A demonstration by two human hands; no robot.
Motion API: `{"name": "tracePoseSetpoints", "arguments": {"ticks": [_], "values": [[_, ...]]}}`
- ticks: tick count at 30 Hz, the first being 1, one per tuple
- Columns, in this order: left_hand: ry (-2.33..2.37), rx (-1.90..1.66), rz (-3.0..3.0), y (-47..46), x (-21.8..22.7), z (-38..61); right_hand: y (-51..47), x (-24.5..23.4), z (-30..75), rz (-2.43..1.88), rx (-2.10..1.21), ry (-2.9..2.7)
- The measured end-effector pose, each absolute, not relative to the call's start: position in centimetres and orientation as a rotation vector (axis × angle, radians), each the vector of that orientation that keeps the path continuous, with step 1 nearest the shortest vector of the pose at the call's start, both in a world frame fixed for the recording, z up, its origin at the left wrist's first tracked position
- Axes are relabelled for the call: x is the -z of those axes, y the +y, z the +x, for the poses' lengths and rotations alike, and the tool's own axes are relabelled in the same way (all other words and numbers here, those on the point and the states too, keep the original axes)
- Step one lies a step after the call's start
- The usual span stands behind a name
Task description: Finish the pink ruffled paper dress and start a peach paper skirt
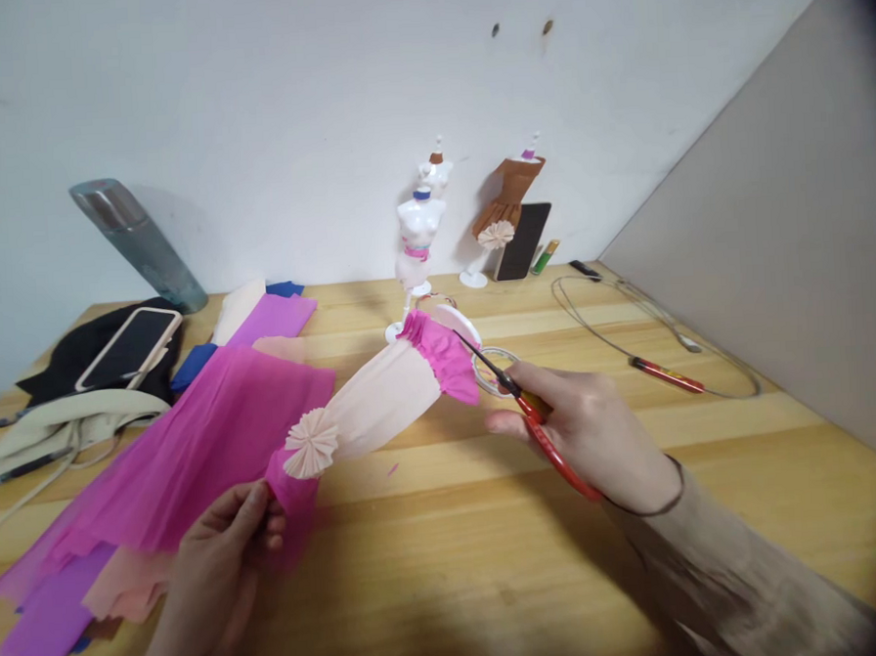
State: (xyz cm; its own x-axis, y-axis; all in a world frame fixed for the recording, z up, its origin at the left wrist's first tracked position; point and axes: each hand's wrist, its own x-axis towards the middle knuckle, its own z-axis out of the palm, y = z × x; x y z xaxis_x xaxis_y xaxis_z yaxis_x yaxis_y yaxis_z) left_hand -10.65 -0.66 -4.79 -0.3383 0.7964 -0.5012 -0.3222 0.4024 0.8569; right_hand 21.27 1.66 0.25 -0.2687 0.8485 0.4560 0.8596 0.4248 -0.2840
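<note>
My left hand (225, 545) pinches the pink near end of a small doll dress (383, 399). Its middle is pale peach, a ruffled pink band lies at the far end, and a pleated peach rosette (312, 442) sits near my fingers. My right hand (579, 423) is closed round red-handled scissors (543, 435). The blades look nearly together, and their tip points at the ruffled pink end; whether it touches the fabric I cannot tell. Behind the dress stand white mini mannequins (419, 226), and another mannequin wears a brown dress (517, 192).
Bright pink fabric (230, 437) and purple, peach and blue pieces cover the left side. A phone (131, 346) rests on black cloth near a leaning spray can (140, 241). Rings of tape (493, 369) lie behind the scissors. A cable (607, 334) with a red-handled tool (667, 375) lies right.
</note>
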Motion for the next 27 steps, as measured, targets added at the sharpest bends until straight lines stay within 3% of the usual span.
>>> {"name": "tracePoseSetpoints", "arguments": {"ticks": [10, 27], "values": [[1.474, -1.193, 0.381, -0.7, 4.9, -11.2, 1.2, -1.1, 21.0, -1.417, -0.247, -2.186], [1.576, -1.222, 0.481, -1.1, 4.0, -10.6, 1.4, 0.0, 21.1, -1.569, 0.274, -2.238]]}}
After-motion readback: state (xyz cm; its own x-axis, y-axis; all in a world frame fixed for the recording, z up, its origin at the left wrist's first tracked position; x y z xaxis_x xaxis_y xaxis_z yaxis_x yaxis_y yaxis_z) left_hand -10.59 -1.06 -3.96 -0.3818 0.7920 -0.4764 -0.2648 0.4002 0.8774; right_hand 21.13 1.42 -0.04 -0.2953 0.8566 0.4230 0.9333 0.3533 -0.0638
